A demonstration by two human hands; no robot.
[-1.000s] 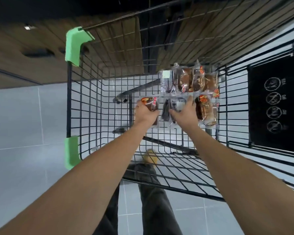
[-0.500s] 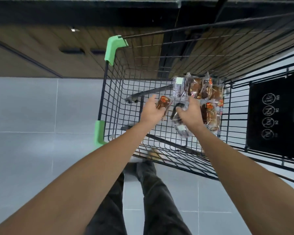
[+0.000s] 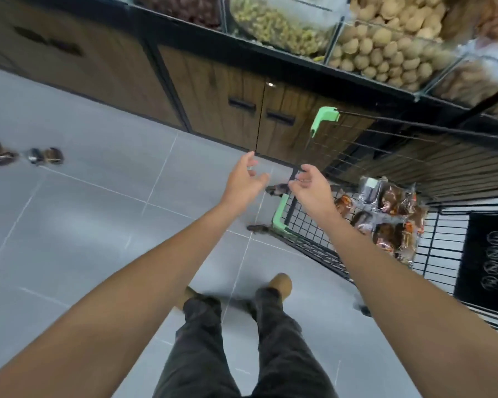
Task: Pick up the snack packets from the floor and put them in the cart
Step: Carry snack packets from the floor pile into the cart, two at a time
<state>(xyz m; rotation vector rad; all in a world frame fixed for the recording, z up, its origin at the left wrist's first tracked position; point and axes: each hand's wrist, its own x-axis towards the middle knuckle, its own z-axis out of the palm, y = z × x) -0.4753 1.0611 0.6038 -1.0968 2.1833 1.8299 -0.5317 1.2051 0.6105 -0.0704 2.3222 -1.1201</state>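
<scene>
Several snack packets [image 3: 385, 214] with brown and orange wrappers lie in the black wire cart [image 3: 443, 254] at the right. More snack packets [image 3: 23, 155] lie on the grey tiled floor at the far left. My left hand [image 3: 243, 182] hangs over the floor left of the cart, fingers loosely curled and holding nothing. My right hand [image 3: 311, 186] hovers at the cart's left edge near its green corner guard [image 3: 279, 214], fingers relaxed and holding nothing.
A wooden cabinet [image 3: 227, 110] with black handles runs along the back, with clear bins of nuts [image 3: 380, 38] above it. A black sign panel [image 3: 489, 259] hangs on the cart's right side. My legs and shoes [image 3: 279, 285] stand on the floor below.
Both hands let go of the packets in the cart and drew out to the left. My view swung left, bringing the floor packets into sight.
</scene>
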